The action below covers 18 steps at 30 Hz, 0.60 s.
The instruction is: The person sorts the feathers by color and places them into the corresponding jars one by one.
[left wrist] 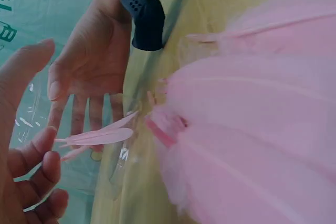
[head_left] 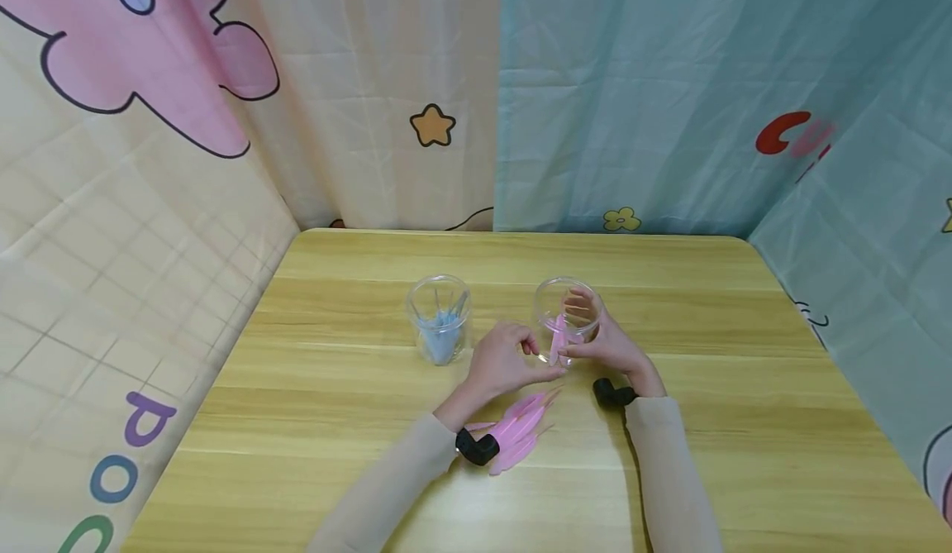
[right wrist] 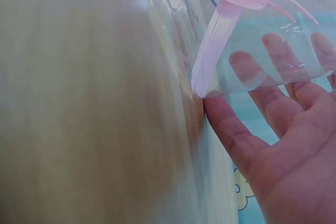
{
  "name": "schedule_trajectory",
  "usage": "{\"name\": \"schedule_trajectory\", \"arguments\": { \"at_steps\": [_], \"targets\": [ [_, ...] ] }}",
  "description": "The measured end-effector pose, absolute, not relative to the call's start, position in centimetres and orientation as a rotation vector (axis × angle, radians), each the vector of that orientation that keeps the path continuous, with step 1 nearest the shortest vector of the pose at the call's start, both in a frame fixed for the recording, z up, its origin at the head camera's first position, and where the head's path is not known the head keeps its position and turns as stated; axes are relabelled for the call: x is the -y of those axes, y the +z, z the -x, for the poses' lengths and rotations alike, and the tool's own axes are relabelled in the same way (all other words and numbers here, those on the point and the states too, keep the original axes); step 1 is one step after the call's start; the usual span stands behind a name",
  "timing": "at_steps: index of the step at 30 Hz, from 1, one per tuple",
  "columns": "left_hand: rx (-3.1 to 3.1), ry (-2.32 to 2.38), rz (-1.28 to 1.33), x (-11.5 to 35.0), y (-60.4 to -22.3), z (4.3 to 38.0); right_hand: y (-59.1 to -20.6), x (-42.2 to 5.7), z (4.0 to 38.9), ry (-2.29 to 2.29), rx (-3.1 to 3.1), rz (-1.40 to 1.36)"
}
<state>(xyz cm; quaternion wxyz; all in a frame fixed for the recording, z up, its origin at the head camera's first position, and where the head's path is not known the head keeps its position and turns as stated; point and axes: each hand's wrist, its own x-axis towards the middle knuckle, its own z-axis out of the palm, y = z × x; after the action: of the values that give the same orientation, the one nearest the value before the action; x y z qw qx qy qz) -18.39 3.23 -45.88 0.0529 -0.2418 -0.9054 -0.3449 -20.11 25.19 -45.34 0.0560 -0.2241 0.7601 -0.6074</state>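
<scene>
My right hand (head_left: pixel 619 346) holds a clear plastic cup (head_left: pixel 546 309) from its right side, the fingers behind the wall and the thumb in front, low down. Inside the cup are a few pink feathers (head_left: pixel 557 340); in the right wrist view one feather (right wrist: pixel 215 48) reaches down to the cup's bottom edge. My left hand (head_left: pixel 500 361) hovers at the cup's near left side, its thumb apart from the loosely bent fingers (left wrist: pixel 39 156), with nothing held between them. Under the left wrist lies a pile of pink feathers (head_left: pixel 518 431) on the table.
A second clear cup (head_left: pixel 417 312) with light blue feathers (head_left: pixel 442 338) stands to the left of my left hand. The wooden table (head_left: pixel 312 388) ends at patterned curtains (head_left: pixel 654 98) at the back and sides.
</scene>
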Motion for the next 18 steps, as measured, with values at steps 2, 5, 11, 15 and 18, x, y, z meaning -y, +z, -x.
{"name": "schedule_trajectory", "arguments": {
  "at_steps": [2,5,11,15,18],
  "targets": [
    [2.828,-0.942,0.768,-3.3,-46.3,18.0,-45.4,-25.2,20.1,-1.838,-2.312,0.676],
    [2.925,-0.77,0.8,-3.5,-46.8,17.5,-45.4,-25.2,20.1,-1.834,-2.317,0.675],
    [2.977,-0.618,0.865,-3.8,-47.3,16.8,-45.3,-25.2,20.1,-1.836,-2.311,0.654],
    [2.981,-0.631,0.879,-4.0,-47.4,16.5,-45.3,-25.2,20.1,-1.84,-2.308,0.651],
    [3.007,-0.657,0.882,-4.0,-47.4,16.4,-45.2,-25.2,20.1,-1.832,-2.32,0.651]
  ]
}}
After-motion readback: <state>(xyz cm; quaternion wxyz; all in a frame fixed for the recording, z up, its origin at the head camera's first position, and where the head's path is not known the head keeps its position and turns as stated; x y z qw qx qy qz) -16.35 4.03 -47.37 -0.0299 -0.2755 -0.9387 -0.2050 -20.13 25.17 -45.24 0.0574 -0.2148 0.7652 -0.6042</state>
